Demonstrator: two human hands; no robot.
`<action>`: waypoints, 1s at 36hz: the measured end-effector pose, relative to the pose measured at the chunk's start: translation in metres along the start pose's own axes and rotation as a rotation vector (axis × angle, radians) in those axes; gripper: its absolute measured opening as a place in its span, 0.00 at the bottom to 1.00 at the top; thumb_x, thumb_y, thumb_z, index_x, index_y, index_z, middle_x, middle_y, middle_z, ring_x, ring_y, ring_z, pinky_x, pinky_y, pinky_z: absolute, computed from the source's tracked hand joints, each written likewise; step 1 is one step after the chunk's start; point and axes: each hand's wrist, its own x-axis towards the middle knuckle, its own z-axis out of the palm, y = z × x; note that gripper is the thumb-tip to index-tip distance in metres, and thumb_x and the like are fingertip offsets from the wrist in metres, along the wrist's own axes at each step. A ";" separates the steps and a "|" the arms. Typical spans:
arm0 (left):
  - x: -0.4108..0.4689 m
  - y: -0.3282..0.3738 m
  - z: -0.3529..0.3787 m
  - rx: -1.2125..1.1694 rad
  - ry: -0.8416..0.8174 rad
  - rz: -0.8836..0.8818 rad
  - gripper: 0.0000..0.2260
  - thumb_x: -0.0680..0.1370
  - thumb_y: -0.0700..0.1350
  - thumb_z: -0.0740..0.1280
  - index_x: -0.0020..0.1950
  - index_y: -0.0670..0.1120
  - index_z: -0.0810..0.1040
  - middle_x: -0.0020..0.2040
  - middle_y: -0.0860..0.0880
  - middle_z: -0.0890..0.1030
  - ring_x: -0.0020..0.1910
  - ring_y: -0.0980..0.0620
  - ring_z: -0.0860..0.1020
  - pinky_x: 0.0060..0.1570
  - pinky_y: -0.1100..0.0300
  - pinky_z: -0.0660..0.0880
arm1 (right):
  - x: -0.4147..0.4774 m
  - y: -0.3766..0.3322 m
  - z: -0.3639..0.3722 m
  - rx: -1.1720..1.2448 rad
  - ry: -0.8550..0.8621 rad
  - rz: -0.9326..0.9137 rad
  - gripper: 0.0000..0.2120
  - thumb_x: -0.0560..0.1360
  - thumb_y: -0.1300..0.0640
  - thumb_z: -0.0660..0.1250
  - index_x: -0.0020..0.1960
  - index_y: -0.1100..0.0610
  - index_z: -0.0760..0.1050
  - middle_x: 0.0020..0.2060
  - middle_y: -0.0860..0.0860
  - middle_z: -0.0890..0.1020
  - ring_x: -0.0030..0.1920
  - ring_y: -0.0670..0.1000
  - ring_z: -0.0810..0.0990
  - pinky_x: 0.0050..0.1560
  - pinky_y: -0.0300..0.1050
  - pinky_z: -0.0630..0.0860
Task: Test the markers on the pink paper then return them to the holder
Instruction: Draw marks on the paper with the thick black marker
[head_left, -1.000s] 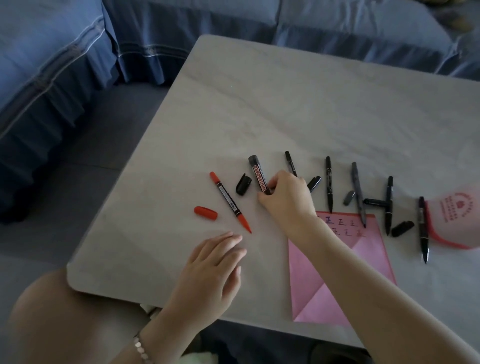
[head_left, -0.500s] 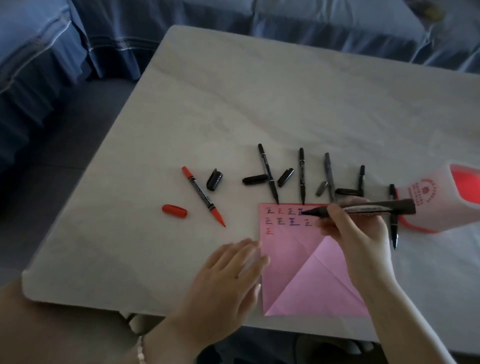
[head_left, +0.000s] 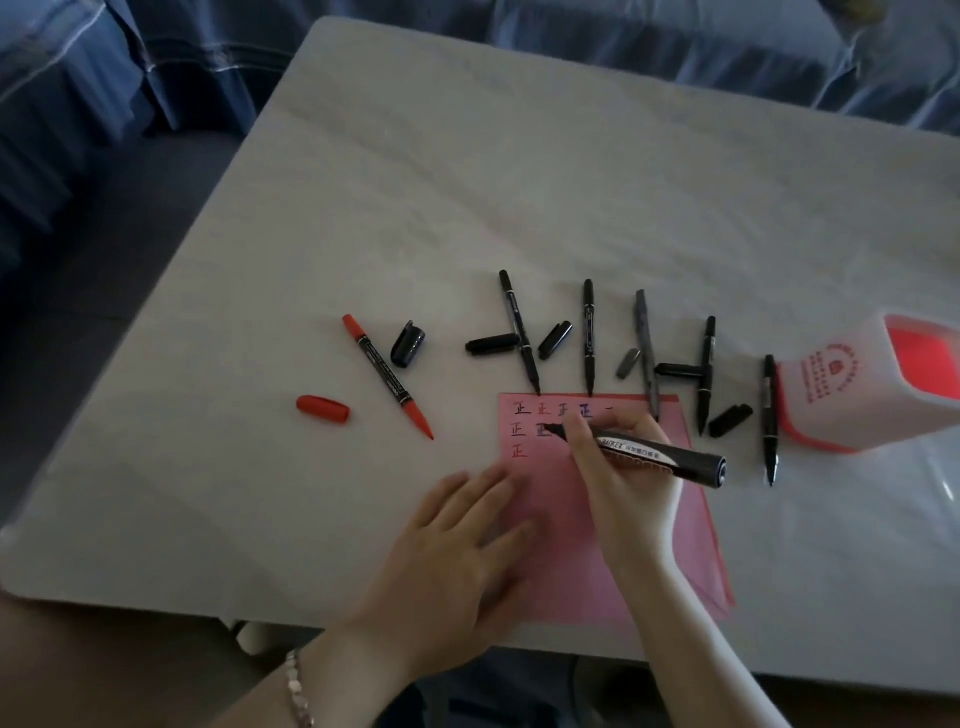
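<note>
The pink paper lies near the table's front edge, with small written characters along its top. My right hand grips a thick black marker, its tip touching the paper in the second row of characters. My left hand lies flat, fingers spread, on the paper's left side. An uncapped red marker and its red cap lie to the left. Several uncapped thin black markers and black caps lie in a row behind the paper. The pink-and-white holder lies on its side at the right.
The pale table is bare behind the markers, and its front edge runs just below my left hand. Blue fabric-covered seating surrounds the table at the back and left.
My right hand picked up the thick black marker from the row, carried it to the paper and lowered its tip onto it. My left hand slid right onto the paper.
</note>
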 end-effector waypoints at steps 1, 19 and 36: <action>0.000 0.000 0.000 -0.016 0.010 -0.003 0.19 0.75 0.57 0.58 0.63 0.55 0.74 0.68 0.47 0.72 0.69 0.49 0.67 0.68 0.54 0.56 | -0.001 0.002 0.003 -0.039 0.036 -0.020 0.08 0.68 0.62 0.72 0.36 0.56 0.73 0.30 0.48 0.77 0.29 0.38 0.76 0.31 0.27 0.70; -0.001 0.001 -0.002 -0.091 0.061 -0.010 0.19 0.74 0.56 0.60 0.64 0.54 0.74 0.68 0.46 0.72 0.70 0.50 0.63 0.69 0.55 0.55 | -0.001 0.014 0.003 -0.183 0.037 -0.113 0.16 0.68 0.64 0.71 0.29 0.52 0.67 0.24 0.45 0.73 0.28 0.39 0.74 0.29 0.28 0.68; 0.000 0.002 -0.002 -0.101 0.059 -0.014 0.19 0.74 0.56 0.61 0.63 0.54 0.73 0.68 0.46 0.72 0.70 0.50 0.64 0.70 0.55 0.55 | -0.001 0.015 0.005 -0.180 0.073 -0.117 0.13 0.68 0.64 0.71 0.31 0.56 0.69 0.24 0.45 0.73 0.28 0.38 0.74 0.30 0.26 0.67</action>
